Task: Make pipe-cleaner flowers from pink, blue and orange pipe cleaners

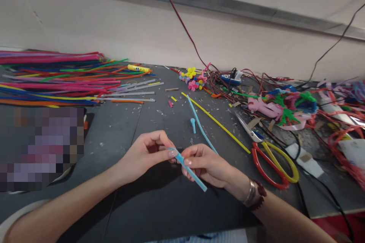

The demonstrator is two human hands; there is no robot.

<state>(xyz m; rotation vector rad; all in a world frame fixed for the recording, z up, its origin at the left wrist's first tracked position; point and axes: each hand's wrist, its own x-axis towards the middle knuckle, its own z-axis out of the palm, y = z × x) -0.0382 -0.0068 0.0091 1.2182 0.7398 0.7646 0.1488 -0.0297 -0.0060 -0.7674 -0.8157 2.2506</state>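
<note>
The left hand (151, 153) is pinching a light blue pipe cleaner (196, 179), and the right hand (208, 165) is gripping it too, above the dark surface (148, 209). It is looking thin and fuzzy, curling at 1 end and sticking out straight at the other. A small blue piece (194, 124) is lying farther off.

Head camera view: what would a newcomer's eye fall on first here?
Probably the light-blue fuzzy strip, pinched between the bare left hand and the braceleted right hand near the centre. Next might come the large metal scissors with one red and one yellow handle, lying to the right of the hands. The long, thin, many-coloured stems heaped at the upper left are also striking.
</note>
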